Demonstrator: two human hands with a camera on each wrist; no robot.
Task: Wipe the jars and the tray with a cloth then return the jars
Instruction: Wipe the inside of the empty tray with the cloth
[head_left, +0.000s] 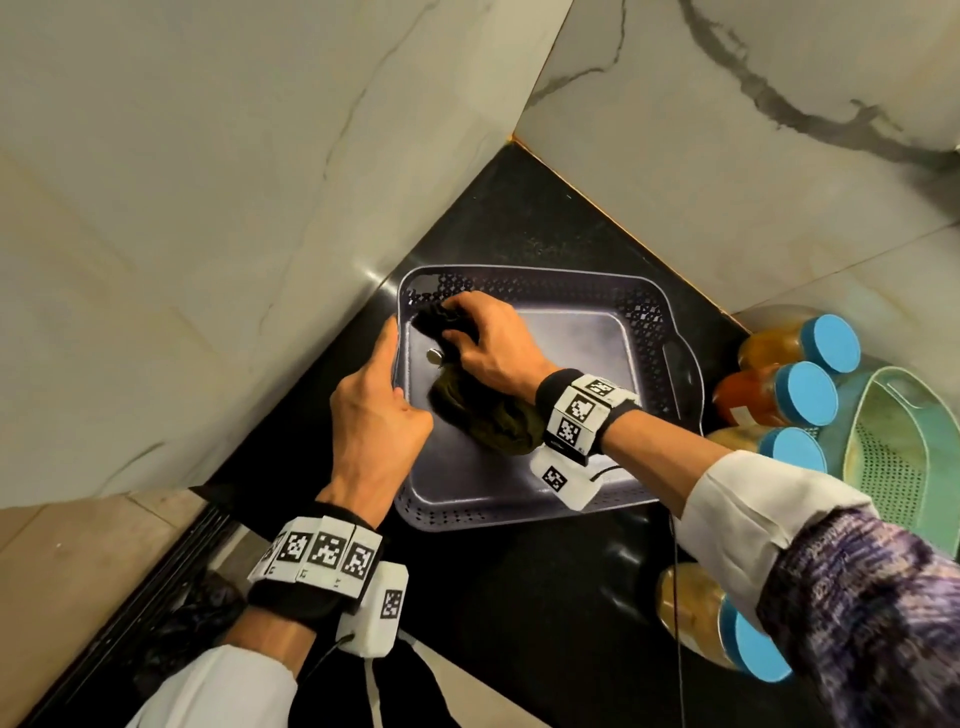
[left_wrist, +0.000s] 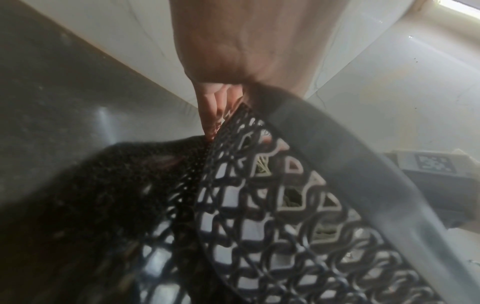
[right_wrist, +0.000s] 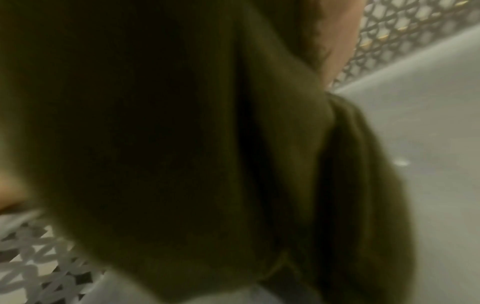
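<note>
A dark purple lattice-walled tray sits on the black counter in the corner. My left hand grips its left rim, fingers outside the lattice wall and thumb over the edge. My right hand holds a dark olive cloth and presses it into the tray's far left corner. The cloth fills the right wrist view, hiding the fingers. Several jars with blue lids stand outside the tray: three in a row at the right and one near my right forearm.
A green perforated basket sits at the far right beside the jars. Marble walls close the corner behind and left of the tray. A small round metal piece lies on the tray floor. The counter edge drops off at bottom left.
</note>
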